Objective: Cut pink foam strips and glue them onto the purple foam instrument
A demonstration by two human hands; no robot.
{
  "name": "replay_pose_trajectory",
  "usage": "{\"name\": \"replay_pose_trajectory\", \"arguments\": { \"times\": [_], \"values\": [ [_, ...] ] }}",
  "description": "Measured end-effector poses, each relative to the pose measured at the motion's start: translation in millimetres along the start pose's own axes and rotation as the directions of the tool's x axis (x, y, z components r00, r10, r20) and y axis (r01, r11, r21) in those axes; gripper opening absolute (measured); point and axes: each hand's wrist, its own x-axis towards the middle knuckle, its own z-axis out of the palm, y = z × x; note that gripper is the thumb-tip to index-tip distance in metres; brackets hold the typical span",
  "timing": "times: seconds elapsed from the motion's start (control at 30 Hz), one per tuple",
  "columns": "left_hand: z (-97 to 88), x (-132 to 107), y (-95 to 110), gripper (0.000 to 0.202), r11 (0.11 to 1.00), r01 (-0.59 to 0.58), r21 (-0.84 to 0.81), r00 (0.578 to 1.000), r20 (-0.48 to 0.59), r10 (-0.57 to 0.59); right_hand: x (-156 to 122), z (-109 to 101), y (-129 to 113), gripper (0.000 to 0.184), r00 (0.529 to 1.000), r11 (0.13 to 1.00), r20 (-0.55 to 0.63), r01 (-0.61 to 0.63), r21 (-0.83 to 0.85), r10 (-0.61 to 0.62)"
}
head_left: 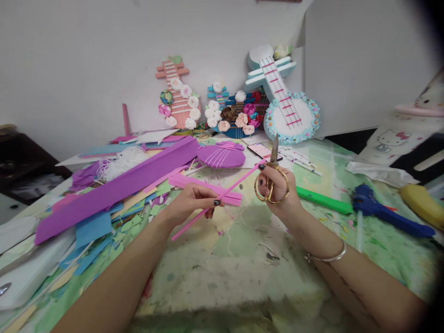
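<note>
My left hand (192,203) pinches a thin pink foam strip (236,186) that slants up to the right, over the table's middle. My right hand (277,189) grips gold-handled scissors (273,178), fingers through the loops, blades pointing up and closed. The strip's upper end reaches the scissors' handles. A wider pink foam piece (194,183) lies on the table just behind my left hand.
A long purple foam sheet (118,187) and foam scraps cover the left side. A purple guitar shape (222,156) and a phone (261,150) lie behind. A green stick (324,200), blue glue gun (385,212) and yellow object (421,206) sit right. Decorated foam guitars (287,99) lean on the wall.
</note>
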Motion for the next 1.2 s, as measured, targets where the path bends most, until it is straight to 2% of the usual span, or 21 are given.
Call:
{"name": "replay_pose_trajectory", "arguments": {
  "times": [0.43, 0.6, 0.8, 0.9, 0.97, 1.03, 1.07, 1.13, 1.2],
  "values": [
    [-2.7, 0, -2, 0.019, 1.000, -0.009, -0.001, 1.000, 0.015, 0.009, -2, 2, -4, 0.019, 0.999, 0.997, 0.021, -0.027, 0.073, 0.026],
    [0.5, 0, -1, 0.019, 1.000, -0.016, -0.022, 1.000, 0.020, 0.016, -1, 1, 1, 0.014, 0.999, 0.999, 0.019, -0.035, 0.033, 0.035],
    [2.2, 0, 0, 0.018, 1.000, -0.009, -0.006, 1.000, 0.005, 0.009, -2, 3, 2, 0.018, 0.997, 0.997, 0.030, -0.069, 0.028, 0.069],
    [2.2, 1, -1, 0.019, 0.997, -0.020, 0.074, 0.999, -0.036, 0.023, -1, 3, 0, 0.021, 0.997, 0.995, 0.023, -0.076, 0.060, 0.074],
    [1.5, 3, -1, 0.018, 0.976, -0.057, 0.208, 0.986, -0.139, 0.088, -1, 3, 0, 0.021, 0.997, 0.994, 0.022, -0.079, 0.078, 0.077],
    [-0.5, 5, -2, 0.016, 0.905, -0.124, 0.407, 0.928, -0.275, 0.251, -1, 1, -1, 0.019, 0.997, 0.994, 0.040, -0.070, 0.084, 0.067],
    [-2.1, 6, -2, 0.016, 0.843, -0.153, 0.516, 0.873, -0.329, 0.360, -1, 1, -1, 0.018, 0.996, 0.994, 0.067, -0.069, 0.082, 0.064],
    [-6.6, 6, 0, 0.014, 0.674, -0.159, 0.722, 0.715, -0.387, 0.582, -3, 0, -3, 0.023, 0.984, 0.993, 0.156, -0.092, 0.072, 0.080],
    [-12.1, 4, 1, 0.011, 0.503, -0.067, 0.862, 0.540, -0.392, 0.745, -5, 0, -5, 0.029, 0.963, 0.988, 0.237, -0.142, 0.054, 0.126]
  ]
}}
